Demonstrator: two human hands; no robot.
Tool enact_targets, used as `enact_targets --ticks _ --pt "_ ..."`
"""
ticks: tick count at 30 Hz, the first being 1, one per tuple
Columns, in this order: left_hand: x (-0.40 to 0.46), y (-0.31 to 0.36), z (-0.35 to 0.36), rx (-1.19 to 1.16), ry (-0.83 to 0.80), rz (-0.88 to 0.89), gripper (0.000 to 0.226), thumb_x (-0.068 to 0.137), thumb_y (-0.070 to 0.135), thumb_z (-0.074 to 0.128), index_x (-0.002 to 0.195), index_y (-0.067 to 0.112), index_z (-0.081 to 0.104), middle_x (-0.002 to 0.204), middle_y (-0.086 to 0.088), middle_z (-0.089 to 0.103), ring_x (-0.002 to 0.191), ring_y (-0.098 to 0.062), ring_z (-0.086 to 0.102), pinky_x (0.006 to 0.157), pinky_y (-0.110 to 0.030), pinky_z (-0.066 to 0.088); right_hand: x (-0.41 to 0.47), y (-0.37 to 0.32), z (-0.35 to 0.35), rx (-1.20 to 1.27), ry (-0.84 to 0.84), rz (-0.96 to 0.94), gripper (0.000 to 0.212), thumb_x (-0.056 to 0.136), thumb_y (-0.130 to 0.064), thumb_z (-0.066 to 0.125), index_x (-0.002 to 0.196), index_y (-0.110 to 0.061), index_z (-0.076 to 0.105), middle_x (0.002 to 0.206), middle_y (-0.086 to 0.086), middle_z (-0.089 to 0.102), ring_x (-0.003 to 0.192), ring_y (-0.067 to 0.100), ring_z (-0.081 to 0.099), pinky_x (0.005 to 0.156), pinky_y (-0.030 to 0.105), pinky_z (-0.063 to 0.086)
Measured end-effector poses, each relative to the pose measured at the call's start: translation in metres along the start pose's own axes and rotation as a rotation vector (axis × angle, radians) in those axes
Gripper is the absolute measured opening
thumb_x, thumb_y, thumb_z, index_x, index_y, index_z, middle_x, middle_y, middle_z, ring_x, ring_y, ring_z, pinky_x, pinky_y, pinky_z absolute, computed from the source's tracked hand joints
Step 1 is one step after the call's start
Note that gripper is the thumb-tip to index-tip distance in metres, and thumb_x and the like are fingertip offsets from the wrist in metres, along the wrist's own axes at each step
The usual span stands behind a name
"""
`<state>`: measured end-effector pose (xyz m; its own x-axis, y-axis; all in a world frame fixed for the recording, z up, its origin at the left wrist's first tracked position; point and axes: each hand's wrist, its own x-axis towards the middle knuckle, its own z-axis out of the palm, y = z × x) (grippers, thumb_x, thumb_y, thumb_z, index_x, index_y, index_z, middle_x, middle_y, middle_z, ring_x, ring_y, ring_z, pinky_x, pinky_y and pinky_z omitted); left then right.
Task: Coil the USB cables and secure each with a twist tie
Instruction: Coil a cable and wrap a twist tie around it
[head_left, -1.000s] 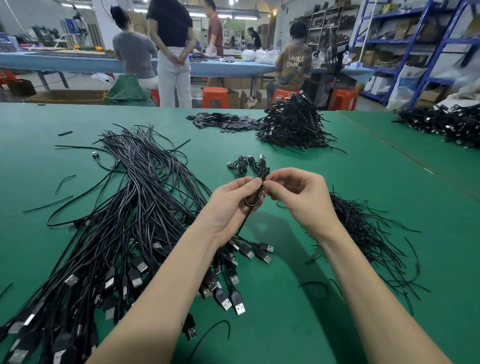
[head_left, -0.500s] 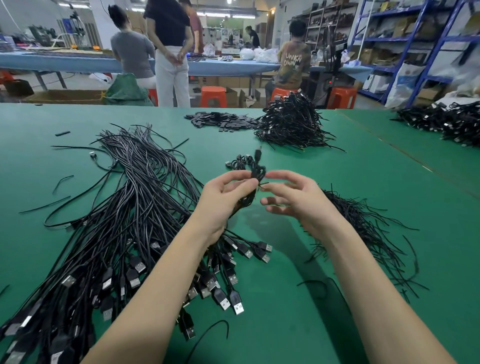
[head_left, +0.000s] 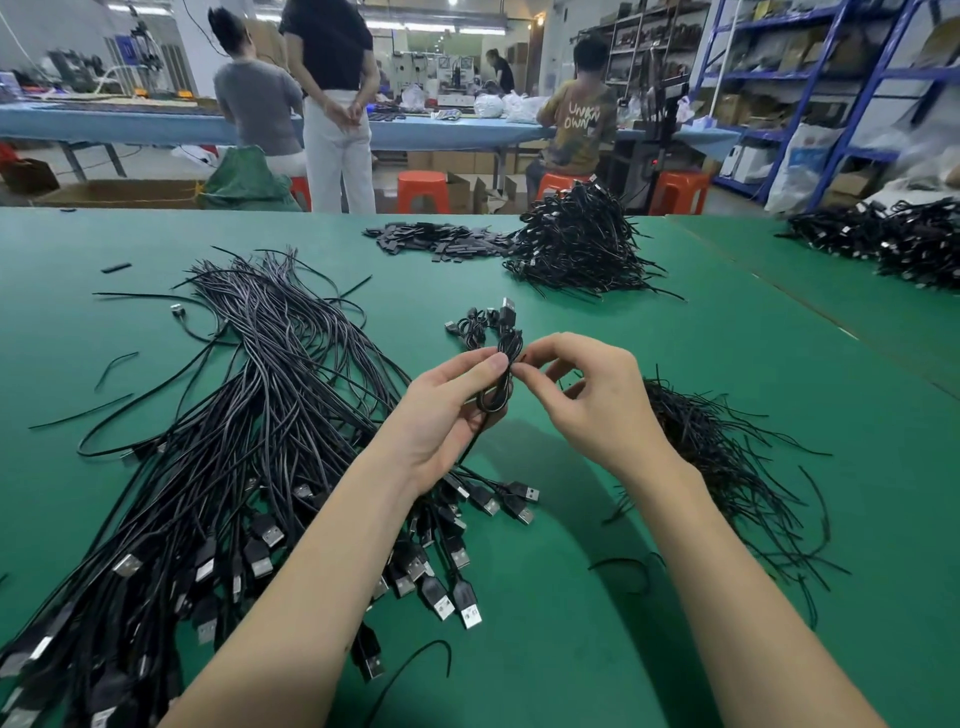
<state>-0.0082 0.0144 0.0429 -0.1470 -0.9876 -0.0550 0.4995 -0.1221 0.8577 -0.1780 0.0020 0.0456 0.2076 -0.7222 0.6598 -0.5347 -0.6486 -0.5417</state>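
My left hand (head_left: 447, 415) grips a small coiled black USB cable (head_left: 500, 387) above the green table (head_left: 727, 364), its plug (head_left: 508, 312) pointing up and away. My right hand (head_left: 592, 395) pinches a thin black twist tie at the coil's middle, fingertip to fingertip with my left thumb. A big pile of loose USB cables (head_left: 223, 457) spreads to the left, plugs toward me. A heap of black twist ties (head_left: 722, 457) lies at the right, just beyond my right wrist. One coiled cable (head_left: 470, 327) rests on the table behind my hands.
A mound of finished coiled cables (head_left: 576, 244) sits at the far middle, with flat black pieces (head_left: 441, 241) beside it. More cable heaps (head_left: 893, 239) lie on the neighbouring table at right. People stand and sit at a blue bench beyond.
My right hand opened away from the coil half a second ago and has now come back to pinch the tie at its middle. The coil sits higher in my left hand.
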Motion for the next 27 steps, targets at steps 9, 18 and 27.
enact_targets --ticks 9,18,27 --pt "-0.004 0.009 0.004 0.009 0.021 -0.109 0.011 0.091 0.012 0.068 0.09 0.001 0.069 0.071 -0.006 0.065 0.061 -0.01 0.063 0.057 -0.018 0.054 -0.002 -0.004 -0.003 -0.042 0.043 -0.146 0.007 0.086 -0.017 0.073 0.093 -0.021 0.074 0.087 -0.015 0.066 0.071 0.012 0.063 0.059 0.035 0.056" --pt "-0.005 0.013 0.004 -0.019 0.054 -0.15 0.009 0.088 0.01 0.071 0.089 0.0 0.069 0.069 -0.007 0.066 0.06 -0.011 0.063 0.061 -0.019 0.057 -0.004 -0.007 0.0 -0.044 0.089 -0.207 0.008 0.085 -0.014 0.074 0.091 -0.019 0.075 0.086 -0.014 0.067 0.068 0.009 0.062 0.056 0.032 0.057" --pt "-0.003 0.009 0.0 0.063 0.065 -0.124 0.015 0.091 0.007 0.067 0.105 0.003 0.068 0.086 -0.01 0.068 0.066 -0.011 0.063 0.065 -0.019 0.056 -0.008 -0.006 0.015 -0.047 0.036 -0.086 0.008 0.082 -0.013 0.073 0.086 -0.019 0.07 0.081 -0.015 0.065 0.07 0.01 0.063 0.059 0.029 0.056"
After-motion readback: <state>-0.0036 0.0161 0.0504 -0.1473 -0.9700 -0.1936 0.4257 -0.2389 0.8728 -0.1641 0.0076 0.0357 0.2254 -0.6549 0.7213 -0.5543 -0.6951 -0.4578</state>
